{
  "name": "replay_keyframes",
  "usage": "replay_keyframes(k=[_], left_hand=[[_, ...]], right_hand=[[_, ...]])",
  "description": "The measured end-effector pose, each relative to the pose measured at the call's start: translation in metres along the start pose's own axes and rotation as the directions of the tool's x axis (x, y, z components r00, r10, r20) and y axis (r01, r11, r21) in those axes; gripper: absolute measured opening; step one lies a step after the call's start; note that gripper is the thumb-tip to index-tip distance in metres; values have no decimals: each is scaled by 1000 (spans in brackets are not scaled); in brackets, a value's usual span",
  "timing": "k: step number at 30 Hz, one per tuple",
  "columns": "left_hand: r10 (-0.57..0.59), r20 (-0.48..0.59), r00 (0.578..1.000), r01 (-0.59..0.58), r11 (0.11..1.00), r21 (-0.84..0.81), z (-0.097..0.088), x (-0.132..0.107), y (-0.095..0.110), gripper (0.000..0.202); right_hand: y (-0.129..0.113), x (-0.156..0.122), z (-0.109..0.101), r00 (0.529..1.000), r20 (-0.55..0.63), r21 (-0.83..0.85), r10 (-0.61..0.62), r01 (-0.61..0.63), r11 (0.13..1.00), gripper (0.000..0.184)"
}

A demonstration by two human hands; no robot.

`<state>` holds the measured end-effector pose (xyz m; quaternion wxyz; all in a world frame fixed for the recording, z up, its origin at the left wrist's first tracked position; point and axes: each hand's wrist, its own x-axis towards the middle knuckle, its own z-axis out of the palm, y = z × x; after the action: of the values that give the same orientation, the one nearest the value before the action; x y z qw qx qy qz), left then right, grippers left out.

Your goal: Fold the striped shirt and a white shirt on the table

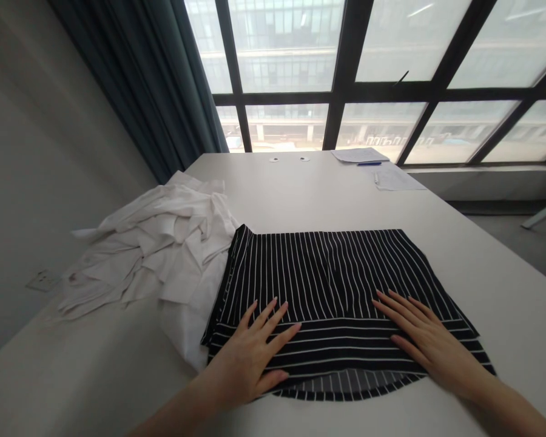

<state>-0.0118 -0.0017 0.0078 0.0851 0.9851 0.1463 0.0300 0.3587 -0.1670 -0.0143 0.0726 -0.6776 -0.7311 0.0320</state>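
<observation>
A black shirt with white stripes [323,273] lies folded on the white table, its upper part striped lengthwise and a band across the front striped sideways. The curved hem at the near edge shows the greyish inner side of the cloth. My left hand [250,355] rests on the front left of the shirt, fingers spread and palm down. On the front right, my right hand [423,334] lies with fingers stretched out over the cloth. Neither hand grips anything.
Crumpled white garments [164,243] are heaped on the left, touching the shirt. Papers [359,155] and a blue pen [369,163] lie at the far right of the table [273,200], with two small white discs near the back edge. A dark curtain [141,79] hangs beside the window.
</observation>
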Motion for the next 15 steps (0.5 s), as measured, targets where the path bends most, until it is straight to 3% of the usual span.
replay_keyframes(k=[5,8,11,15], left_hand=[[-27,-29,999,29,997,68,2,-1,-5,65],[-184,-139,973,203,969,143,5,-1,-31,54],[-357,-244,902,407,891,202,3,-1,-65,48],[-429,-284,858,491,847,205,-6,4,-97,45]], right_hand=[[19,-3,-8,999,22,70,43,-45,997,49],[22,-2,-5,994,-12,108,109,-107,988,47],[25,-1,2,989,-53,117,137,-130,985,49],[34,-2,7,984,-85,138,159,-146,980,48]])
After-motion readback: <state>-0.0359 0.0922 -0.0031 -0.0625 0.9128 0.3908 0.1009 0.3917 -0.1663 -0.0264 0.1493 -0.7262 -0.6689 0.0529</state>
